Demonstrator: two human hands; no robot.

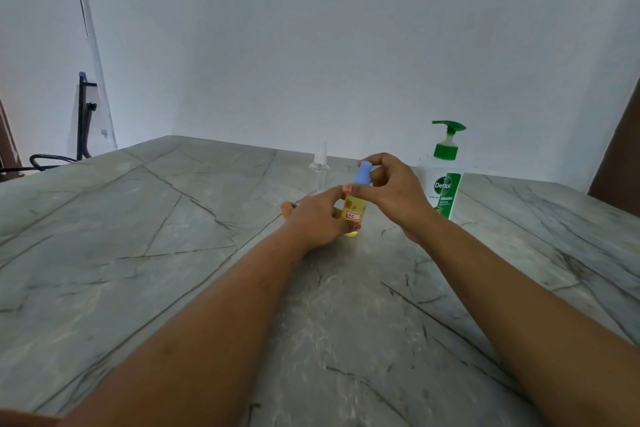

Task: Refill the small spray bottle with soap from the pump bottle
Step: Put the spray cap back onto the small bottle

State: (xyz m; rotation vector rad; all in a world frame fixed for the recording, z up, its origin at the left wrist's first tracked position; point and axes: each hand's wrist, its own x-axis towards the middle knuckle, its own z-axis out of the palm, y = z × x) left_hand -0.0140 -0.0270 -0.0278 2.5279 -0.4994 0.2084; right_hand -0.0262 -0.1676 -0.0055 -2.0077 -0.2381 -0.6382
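A: The small spray bottle stands upright on the grey marble table, about mid-table and a little right of centre; it holds yellow liquid, carries a blue cap and a small label with a red border.

B: Who has it?

A: Both hands; the left hand is wrapped round the lower body, fingers closed on it from the left; the right hand reaches in from the right, thumb and fingers pinched on the blue cap at the top.

B: And the pump bottle?

A: The pump bottle stands just right of the right hand and slightly farther back; white body, green label, green pump head; nobody touches it.

B: Anything else out there?

A: A clear empty spray bottle stands farther back, just left of the held one; beyond the table's far edge rises a white wall.
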